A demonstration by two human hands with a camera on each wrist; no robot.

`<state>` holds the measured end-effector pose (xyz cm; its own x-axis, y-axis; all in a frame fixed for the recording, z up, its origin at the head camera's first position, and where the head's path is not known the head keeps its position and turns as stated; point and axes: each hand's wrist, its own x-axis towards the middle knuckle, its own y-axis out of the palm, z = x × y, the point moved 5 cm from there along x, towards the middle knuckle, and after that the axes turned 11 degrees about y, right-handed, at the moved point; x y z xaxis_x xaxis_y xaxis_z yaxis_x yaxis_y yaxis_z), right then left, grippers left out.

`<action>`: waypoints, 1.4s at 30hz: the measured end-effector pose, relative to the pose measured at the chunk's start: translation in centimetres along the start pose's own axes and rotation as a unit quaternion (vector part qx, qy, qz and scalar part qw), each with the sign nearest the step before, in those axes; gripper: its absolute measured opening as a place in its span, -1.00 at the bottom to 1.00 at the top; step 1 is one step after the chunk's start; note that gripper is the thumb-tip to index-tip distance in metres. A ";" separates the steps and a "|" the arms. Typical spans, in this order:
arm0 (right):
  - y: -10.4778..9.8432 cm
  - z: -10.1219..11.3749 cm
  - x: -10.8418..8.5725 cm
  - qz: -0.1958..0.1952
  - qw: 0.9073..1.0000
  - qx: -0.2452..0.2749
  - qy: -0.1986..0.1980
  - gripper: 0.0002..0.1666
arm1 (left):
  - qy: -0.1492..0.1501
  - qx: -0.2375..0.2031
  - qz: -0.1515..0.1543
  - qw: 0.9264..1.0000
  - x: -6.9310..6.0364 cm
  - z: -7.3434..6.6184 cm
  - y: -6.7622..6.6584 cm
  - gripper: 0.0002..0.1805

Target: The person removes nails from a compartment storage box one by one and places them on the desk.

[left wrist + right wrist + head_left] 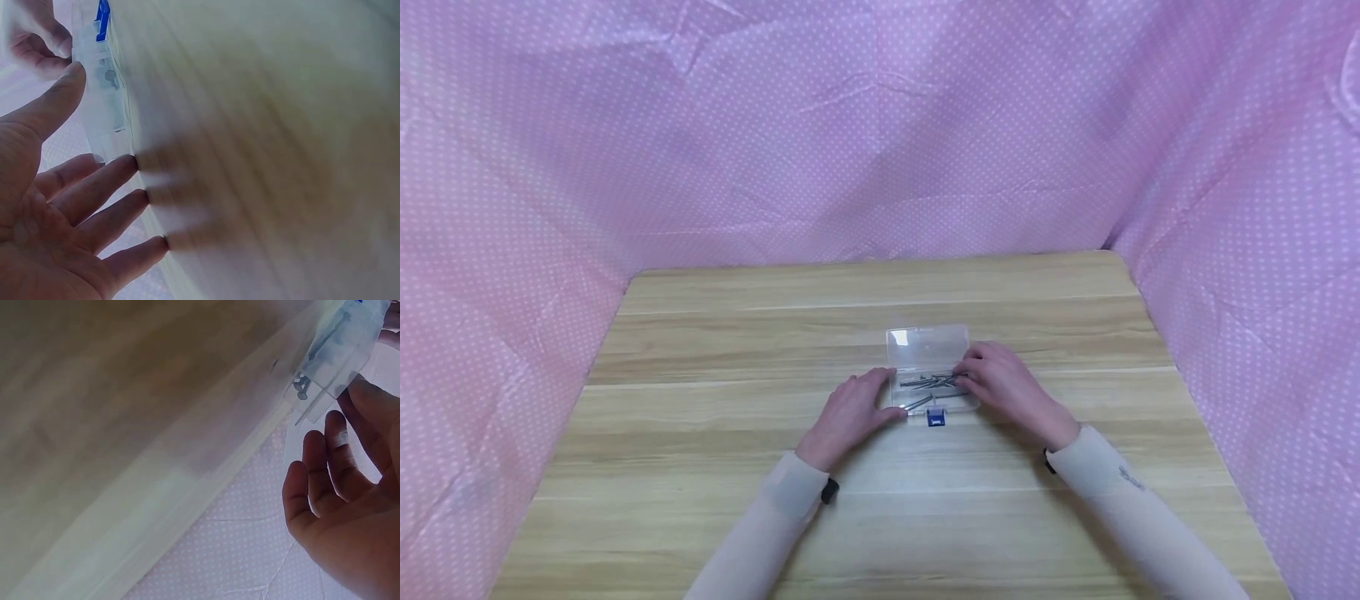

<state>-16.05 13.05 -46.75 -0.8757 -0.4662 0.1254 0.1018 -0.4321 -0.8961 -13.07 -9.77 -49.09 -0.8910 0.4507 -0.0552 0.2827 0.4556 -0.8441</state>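
A person's left hand (848, 417) is spread at the side of an open, clear rectangular plastic box (928, 348) on a pale wood-grain table (700, 467); the right hand (1006, 390) bends over slim grey metal nails (927, 383) inside, any grip unclear. A bump could spill them.

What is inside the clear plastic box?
Several grey metal nails or screws lie in the clear plastic box: a crossed bunch towards the back, others nearer the front. In the head view, the right hand covers part of its right end, so anything beneath cannot be seen.
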 end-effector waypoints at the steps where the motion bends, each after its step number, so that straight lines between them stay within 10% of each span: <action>1: 0.1 0.0 0.1 0.001 1.000 -0.002 -0.002 -0.85 | -0.001 -0.001 0.000 1.000 0.0 0.0 0.0 -0.20; 12: 0.1 -0.1 1.2 0.067 0.997 0.008 0.034 -0.90 | 0.000 -0.005 -0.004 1.000 -0.2 0.1 -0.1 -0.21; 42: 0.7 -0.2 3.4 0.143 0.989 -0.027 -0.015 -0.92 | -0.004 -0.021 -0.007 1.000 0.0 0.2 -0.2 -0.24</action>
<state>-19.08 11.28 -47.01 -0.8005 -0.5860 -0.1258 0.3178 -0.2372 -0.9180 -13.20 -9.99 -49.03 -0.8976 0.4381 -0.0478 0.2846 0.4935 -0.8219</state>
